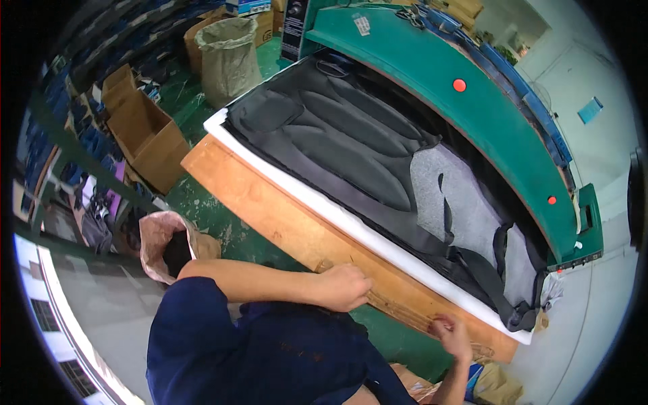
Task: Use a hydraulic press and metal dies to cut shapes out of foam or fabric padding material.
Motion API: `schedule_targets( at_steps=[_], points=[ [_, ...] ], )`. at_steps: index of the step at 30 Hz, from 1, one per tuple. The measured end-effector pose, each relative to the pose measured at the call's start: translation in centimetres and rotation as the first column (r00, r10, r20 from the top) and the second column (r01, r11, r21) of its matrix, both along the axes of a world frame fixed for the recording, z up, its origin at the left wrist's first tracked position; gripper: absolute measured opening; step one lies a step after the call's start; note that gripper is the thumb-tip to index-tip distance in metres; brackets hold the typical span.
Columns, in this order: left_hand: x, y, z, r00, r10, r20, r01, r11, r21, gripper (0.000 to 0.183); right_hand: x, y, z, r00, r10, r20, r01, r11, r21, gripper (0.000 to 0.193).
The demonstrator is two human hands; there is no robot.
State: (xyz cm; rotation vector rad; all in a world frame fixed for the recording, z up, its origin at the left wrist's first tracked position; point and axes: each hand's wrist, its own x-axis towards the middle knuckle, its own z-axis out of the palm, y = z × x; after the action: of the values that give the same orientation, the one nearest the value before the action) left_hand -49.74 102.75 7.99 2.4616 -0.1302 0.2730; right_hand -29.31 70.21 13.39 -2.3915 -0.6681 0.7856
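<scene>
My left hand (344, 287) is closed over the wooden board (270, 209) along the front of the machine. Its fingers are curled in, and I cannot make out what they hold. Further right, my right hand (451, 335) has thumb and fingers pinched together at the same board's near edge; anything between them is too small to name. Thin marks or strands run over the wood between the hands. Behind the board, inside a white rim (364, 233), lies a black padded piece (351, 155) with moulded panels. A grey fabric area (435, 189) and black straps (486, 273) are at its right end.
A green machine cover (418, 57) with red buttons (460, 86) arches over the far side. To the left stand a tall woven sack (229, 64), an open cardboard box (145, 131) and a paper sack (154, 250) with dark contents. Bags (496, 385) lie at lower right.
</scene>
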Motion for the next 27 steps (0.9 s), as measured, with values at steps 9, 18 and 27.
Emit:
schedule_targets(
  at_steps=[9,18,27],
  points=[
    [8.8,29.0,6.7,0.926,0.111,0.360,-0.180,0.970,0.165,0.013,-0.1,20.8,3.1,0.963,-0.046,0.266,-0.036,0.955,0.296,0.018],
    [17.5,53.3,1.9,0.944,0.231,0.237,-0.314,0.850,0.422,0.011,-1.0,49.0,2.4,0.689,0.250,0.681,-0.503,0.841,0.200,0.033],
    [19.3,55.0,1.3,0.969,0.131,0.208,-0.202,0.906,0.372,0.014,0.1,62.9,-0.5,0.620,0.282,0.732,-0.552,0.820,0.152,0.045]
  ],
)
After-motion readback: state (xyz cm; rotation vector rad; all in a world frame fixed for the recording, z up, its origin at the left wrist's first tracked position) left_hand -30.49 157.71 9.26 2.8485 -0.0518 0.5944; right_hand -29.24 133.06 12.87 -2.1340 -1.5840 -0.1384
